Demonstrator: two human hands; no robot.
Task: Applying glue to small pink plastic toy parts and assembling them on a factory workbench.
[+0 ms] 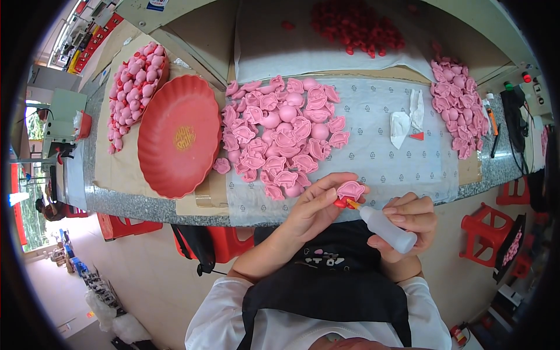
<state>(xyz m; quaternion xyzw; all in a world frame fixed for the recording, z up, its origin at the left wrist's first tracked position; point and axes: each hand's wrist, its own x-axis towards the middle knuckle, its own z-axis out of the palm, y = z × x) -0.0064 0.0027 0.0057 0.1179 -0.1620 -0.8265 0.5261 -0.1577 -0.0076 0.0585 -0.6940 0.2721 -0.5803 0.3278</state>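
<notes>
While our left hand [318, 207] pinches one pink moulded shell [350, 189] with a small red piece [340, 203] tucked under it, our right hand [408, 219] is wrapped around a translucent squeeze bottle [388, 230], its orange nozzle [353, 204] touching the spot where red meets pink. Both hands are closed on what they carry, just off the near edge of the granite-topped bench [116, 201], above our black apron [332, 274].

Judging by how things lie, we are somewhere in the middle of the work. A large loose heap of pink shells [286, 137] sits on the clear plastic sheet [379, 151] straight ahead of us, many lying hollow side up, and it looks like the stock yet to be handled. Farther back a scatter of small red pieces [356, 26] lies on a pale sheet, well apart from our hands. To the right a second cluster of pink parts [461, 108] lines the bench, and at far left a tray piled with rounded pink figures [134, 84] stands just beside an empty red scalloped dish [178, 134]. We cannot tell from here which of these piles holds finished pieces. A few torn bits of white paper [408, 119] lie between the two pink heaps.

One shell is in hand now; the heap ahead suggests a good deal remains.
</notes>
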